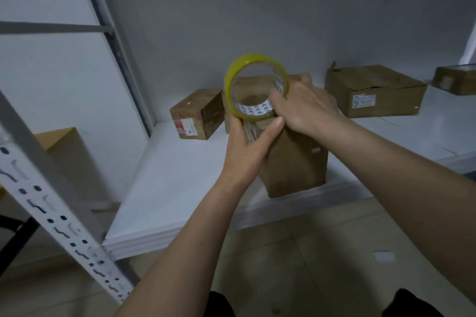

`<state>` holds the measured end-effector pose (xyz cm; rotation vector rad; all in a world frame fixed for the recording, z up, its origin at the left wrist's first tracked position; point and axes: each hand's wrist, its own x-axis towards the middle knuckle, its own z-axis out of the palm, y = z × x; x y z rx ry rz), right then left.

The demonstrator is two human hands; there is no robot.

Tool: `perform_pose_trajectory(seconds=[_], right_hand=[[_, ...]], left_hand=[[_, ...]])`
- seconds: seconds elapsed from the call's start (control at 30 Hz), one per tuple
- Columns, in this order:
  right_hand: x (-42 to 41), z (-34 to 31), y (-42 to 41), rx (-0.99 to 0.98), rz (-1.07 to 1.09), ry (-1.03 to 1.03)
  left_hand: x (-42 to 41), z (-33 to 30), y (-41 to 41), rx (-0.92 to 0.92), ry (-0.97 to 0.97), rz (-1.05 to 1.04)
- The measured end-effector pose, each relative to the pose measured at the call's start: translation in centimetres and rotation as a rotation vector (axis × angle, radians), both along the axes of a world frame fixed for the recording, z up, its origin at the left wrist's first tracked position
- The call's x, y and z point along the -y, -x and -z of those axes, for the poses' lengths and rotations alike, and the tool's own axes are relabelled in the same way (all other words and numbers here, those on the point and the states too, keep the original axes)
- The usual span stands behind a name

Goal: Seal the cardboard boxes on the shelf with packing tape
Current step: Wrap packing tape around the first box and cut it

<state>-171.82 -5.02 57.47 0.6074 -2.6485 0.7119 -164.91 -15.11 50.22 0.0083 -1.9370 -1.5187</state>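
Note:
A yellowish roll of packing tape is held up in front of me over the white shelf. My left hand grips the roll from below, thumb lying along its lower rim. My right hand curls over the roll's right side. Directly behind and under the hands stands a tall cardboard box near the shelf's front edge. A small labelled box sits to its left. A wide flat box lies at the back right.
A perforated white upright slants across the lower left, with a grey post behind it. Another box sits at the far right, and a brown box stands left of the shelf. Tiled floor lies below.

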Motion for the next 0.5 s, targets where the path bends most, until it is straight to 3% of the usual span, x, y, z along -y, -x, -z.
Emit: perform_pose_trajectory(seconds=[0.13,0.37,0.5], right_hand=[[-0.9,-0.3,1.0,-0.018,0.011,-0.016],[-2.8,0.0,2.8,0.066,-0.025,0.194],[-3.4,0.0,3.0,0.133,-0.065,0.326]], left_hand=[[0.2,0.4,1.4,0.009,0.013,0.000],[0.7,0.4,2.0,0.078,0.316,-0.095],[0.8,0.6,2.1,0.087,0.346,-0.107]])
